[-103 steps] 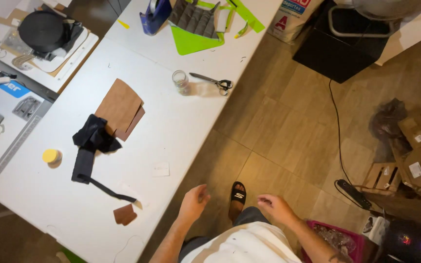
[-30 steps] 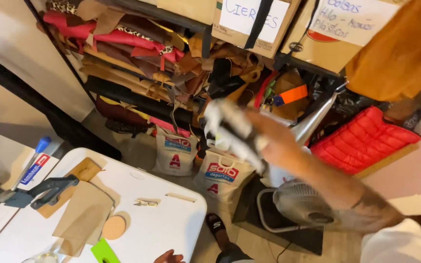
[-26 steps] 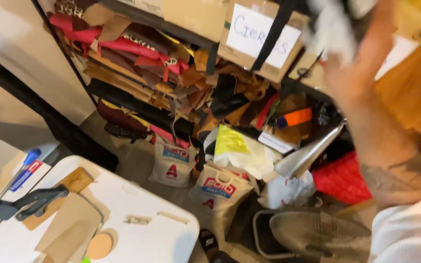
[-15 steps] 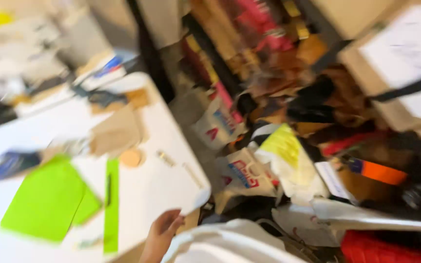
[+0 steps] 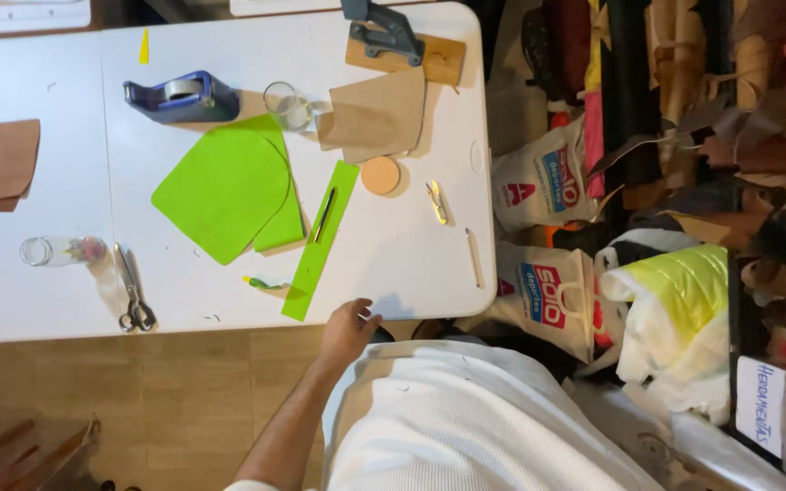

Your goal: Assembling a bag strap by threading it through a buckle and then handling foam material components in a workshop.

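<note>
Now our left hand (image 5: 347, 329) rests open and empty at the table's (image 5: 47, 300) near edge, just beside the green strip (image 5: 318, 244). Thin and floppy, it seems; we'd pinch its near end. Our right hand is unseen.

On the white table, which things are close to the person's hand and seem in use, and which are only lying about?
Near the hand:
left hand, empty, at the table edge
green strip with a dark pen on it
large green sheets

Lying about:
scissors
tape dispenser
glass jar on its side
cork disc
brown pieces

The right hand is out of view.
</note>
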